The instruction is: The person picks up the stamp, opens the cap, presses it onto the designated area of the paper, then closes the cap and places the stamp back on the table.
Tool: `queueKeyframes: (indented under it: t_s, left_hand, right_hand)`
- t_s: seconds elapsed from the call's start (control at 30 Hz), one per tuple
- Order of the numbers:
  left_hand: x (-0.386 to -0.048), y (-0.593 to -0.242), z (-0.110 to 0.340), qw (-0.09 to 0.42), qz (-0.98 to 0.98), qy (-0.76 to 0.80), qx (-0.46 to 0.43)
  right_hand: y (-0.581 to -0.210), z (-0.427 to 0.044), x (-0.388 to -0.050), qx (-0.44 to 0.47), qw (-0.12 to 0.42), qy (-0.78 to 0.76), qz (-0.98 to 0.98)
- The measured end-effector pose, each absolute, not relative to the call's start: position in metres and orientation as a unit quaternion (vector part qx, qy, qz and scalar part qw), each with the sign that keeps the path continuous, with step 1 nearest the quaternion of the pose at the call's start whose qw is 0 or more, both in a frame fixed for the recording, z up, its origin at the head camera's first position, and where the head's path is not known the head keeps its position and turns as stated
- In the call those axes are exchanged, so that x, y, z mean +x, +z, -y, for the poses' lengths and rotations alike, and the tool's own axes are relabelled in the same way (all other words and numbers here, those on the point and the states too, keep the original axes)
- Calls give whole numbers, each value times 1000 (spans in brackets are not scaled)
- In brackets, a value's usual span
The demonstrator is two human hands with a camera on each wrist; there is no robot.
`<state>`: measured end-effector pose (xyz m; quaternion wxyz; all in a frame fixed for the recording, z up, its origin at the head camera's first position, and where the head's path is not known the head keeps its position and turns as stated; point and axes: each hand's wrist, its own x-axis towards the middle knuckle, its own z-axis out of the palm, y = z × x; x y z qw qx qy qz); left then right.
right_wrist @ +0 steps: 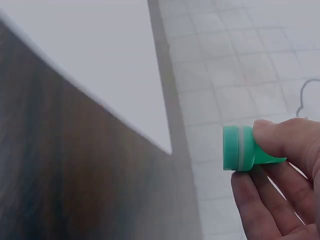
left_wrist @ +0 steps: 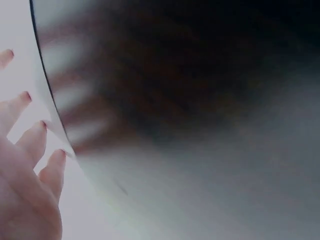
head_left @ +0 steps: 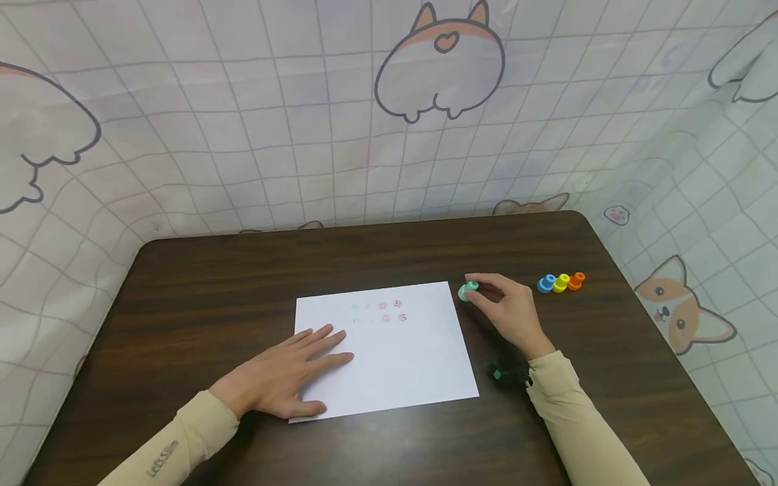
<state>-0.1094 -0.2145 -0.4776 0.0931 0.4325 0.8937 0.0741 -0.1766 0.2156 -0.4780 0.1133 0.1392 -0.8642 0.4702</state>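
A sheet of white paper [head_left: 401, 364] lies on the table, with small prints [head_left: 386, 317] in faint blue, pink and red near its far edge. My left hand [head_left: 286, 374] rests on the paper's left side with fingers spread. In the left wrist view its fingers [left_wrist: 37, 142] are straight against the white sheet. Just past the paper's right edge, my right hand [head_left: 507, 310] pinches a small green stamp [head_left: 469, 290] between thumb and fingers. The right wrist view shows the green stamp [right_wrist: 237, 148] held sideways, with a pale ring round its wide end.
Blue [head_left: 546, 283], yellow [head_left: 561, 283] and orange [head_left: 576, 281] stamps stand in a row beyond my right hand, on the right side of the dark wooden table [head_left: 213, 270]. A dark strap-like device [head_left: 509, 372] sits at my right wrist. A gridded cloth with cartoon dogs [head_left: 340, 135] hangs behind.
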Motion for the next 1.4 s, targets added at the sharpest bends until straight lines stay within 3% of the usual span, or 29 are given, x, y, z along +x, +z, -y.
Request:
queueKeyframes:
  t_s: [0.27, 0.6, 0.8, 1.13, 1.4]
  left_hand:
    - [-116, -468, 206, 78, -908, 87, 402]
    - [-132, -463, 195, -46, -917, 171, 357]
    - [-132, -456, 184, -42, -913, 278, 297]
    - [-138, -437, 162, -92, -850, 459, 240]
    - [-139, -431, 145, -86, -780, 591, 188]
  right_hand:
    - [-463, -200, -178, 149, 119, 475, 859]
    - [-451, -184, -180, 147, 120, 501, 844]
    - [-440, -175, -179, 156, 122, 523, 829]
    - [-427, -156, -171, 164, 101, 601, 776]
    - [-418, -136, -167, 181, 86, 625, 754]
